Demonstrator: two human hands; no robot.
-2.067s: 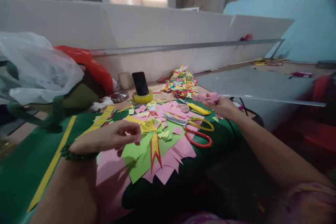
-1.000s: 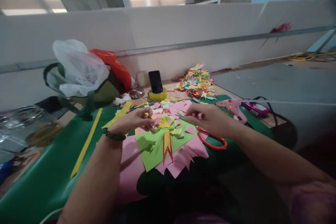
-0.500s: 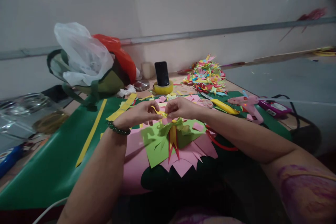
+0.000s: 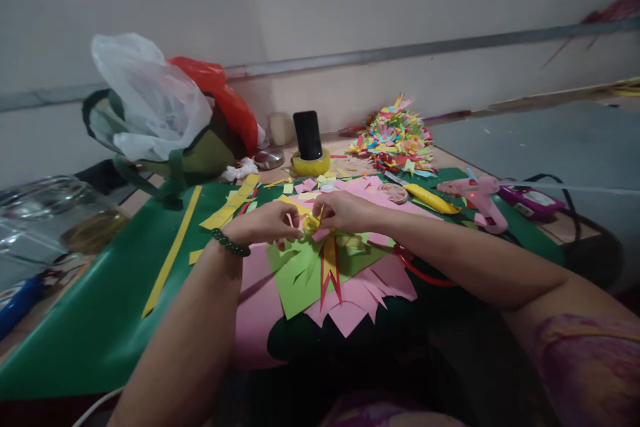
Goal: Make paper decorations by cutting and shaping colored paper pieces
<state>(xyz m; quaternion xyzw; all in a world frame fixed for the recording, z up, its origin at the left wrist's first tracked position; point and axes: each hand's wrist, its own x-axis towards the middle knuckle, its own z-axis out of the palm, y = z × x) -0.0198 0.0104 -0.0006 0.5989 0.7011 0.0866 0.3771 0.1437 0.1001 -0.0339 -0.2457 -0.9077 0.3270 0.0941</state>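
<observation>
Nearest lies notched pink paper [image 4: 347,321], under a green sheet [image 4: 296,283]; there a forked red-and-yellow ribbon [image 4: 330,265] points its long axis towards the person. Just beyond its upper end, leftward, yellow paper [image 4: 313,222] sits between 2 hands: the right hand [image 4: 345,211] pinches it; the left hand [image 4: 273,223] curls just beside, its grip unclear. Farther right lies a glue gun [image 4: 479,196]

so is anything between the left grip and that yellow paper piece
Nothing visible: the left grip has its fingertips right beside the yellow paper piece, though contact is hard to tell. The right grip pinches the other side, and the pink glue gun lies well off to the right.
</observation>
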